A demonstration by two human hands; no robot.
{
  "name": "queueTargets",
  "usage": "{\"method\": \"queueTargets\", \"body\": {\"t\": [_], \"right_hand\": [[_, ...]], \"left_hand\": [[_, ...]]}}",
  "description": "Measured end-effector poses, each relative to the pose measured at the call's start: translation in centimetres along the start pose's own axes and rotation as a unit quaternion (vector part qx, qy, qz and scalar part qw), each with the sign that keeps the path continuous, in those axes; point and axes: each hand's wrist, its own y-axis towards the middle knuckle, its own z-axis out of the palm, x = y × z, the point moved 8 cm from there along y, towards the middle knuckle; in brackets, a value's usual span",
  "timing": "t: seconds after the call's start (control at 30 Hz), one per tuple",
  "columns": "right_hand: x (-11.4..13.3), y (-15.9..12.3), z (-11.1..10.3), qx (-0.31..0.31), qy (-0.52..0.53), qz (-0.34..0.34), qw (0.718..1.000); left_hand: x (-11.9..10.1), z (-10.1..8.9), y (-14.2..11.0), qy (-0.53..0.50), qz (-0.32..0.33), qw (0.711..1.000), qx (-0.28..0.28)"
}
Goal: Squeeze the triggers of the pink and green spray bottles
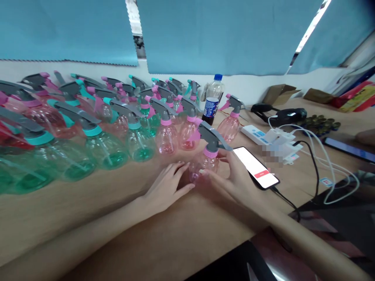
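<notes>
Pink spray bottle: The bottle [210,152] is at the front of the group, between my hands, over the desk [164,242]. I cannot tell whether its base bears fully on the surface.
Right hand: My right hand [234,177] is closed around the bottle's side, thumb toward me, fingers behind, below the gray trigger head [212,136].
Left hand: My left hand [165,187] is apart from my right, palm down, fingers spread beside the bottle's base. I cannot tell whether the fingertips touch it.
Grip: I judge the body the sound place to hold; light, even pressure should suit the thin-looking plastic. The trigger lever is best left unloaded.
Steadying: The left fingers are well placed to check a slide or tip at the base.
Bottle rows: Green-tinted [140,142] and pink-tinted bottles [166,138] stand close behind; a sideways swing of the nozzle could knock them.
Phone: The lit phone [254,168] lies just beside my right hand; allow wrist clearance.
</notes>
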Motion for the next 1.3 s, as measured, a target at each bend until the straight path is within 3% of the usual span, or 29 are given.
{"method": "queueTargets", "body": {"t": [0.27,0.6,1.3], "right_hand": [[-4.2,3.9,-3.0,-0.056,-0.133,-0.034,0.989],[-6.9,10.5,-2.3,-0.026,-0.2,-0.025,0.979],[-7.3,13.1,-0.8,0.038,-0.195,0.013,0.98]], "left_hand": [[0.0,2.1,3.9,0.02,0.028,0.999,-0.001],[-0.1,2.3,5.7,0.022,0.06,0.998,-0.002],[-0.1,2.0,5.7,0.004,0.062,0.998,0.011]]}}
